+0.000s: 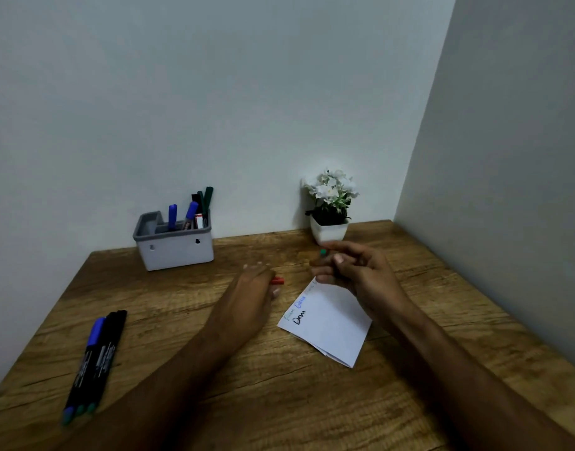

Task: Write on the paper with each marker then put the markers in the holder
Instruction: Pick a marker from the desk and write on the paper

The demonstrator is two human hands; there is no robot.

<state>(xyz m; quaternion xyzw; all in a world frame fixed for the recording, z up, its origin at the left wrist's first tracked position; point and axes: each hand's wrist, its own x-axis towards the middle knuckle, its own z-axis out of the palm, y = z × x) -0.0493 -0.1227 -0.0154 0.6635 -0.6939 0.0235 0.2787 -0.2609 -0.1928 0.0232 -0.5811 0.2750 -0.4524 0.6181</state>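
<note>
A folded white paper (331, 323) with blue, green and black writing lies on the wooden desk (279, 385). My right hand (354, 271) hovers over its far corner, fingers closed around a marker whose green end (323, 252) peeks out. My left hand (253, 288) is beside the paper's left, closed on a red cap (278, 281). Three markers (96, 362), one blue-capped and two black-capped, lie together at the desk's near left. The grey and white holder (174, 245) stands at the back left with several markers in it.
A small white pot with white flowers (330, 206) stands at the back of the desk, just behind my right hand. Walls close the desk in at the back and on the right.
</note>
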